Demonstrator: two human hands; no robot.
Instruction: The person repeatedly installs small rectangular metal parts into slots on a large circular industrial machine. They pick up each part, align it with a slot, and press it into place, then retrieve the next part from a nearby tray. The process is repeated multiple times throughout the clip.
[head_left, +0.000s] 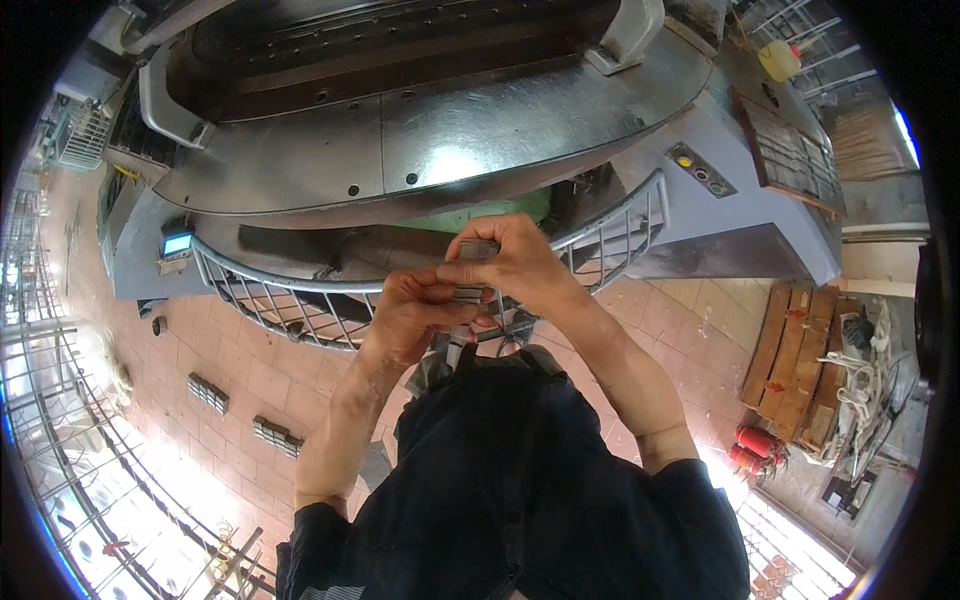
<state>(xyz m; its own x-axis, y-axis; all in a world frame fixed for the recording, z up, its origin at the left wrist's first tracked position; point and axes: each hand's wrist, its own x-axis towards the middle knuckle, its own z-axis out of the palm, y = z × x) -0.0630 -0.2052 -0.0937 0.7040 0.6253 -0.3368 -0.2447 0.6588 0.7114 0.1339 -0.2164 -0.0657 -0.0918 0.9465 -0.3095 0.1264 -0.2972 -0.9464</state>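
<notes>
In front of my chest, both hands are together around small grey rectangular blocks. My right hand [520,265] has its fingers and thumb closed on a grey block [479,250] that shows between them. Lower and to the left, my left hand [412,318] curls its fingers around another grey block [467,294]. The fingers overlap, so how many pieces there are and whether they touch is hard to see. Just beyond the hands runs a curved metal railing [330,287], along the front of a large machine with a polished steel table [300,160].
Two rows of small grey blocks [208,393] lie on the tiled floor [240,345] at left. The machine carries a button panel [701,168] at right and a small lit screen [177,244] at left. A wooden slatted platform [795,350] and red cylinders [757,448] stand at right.
</notes>
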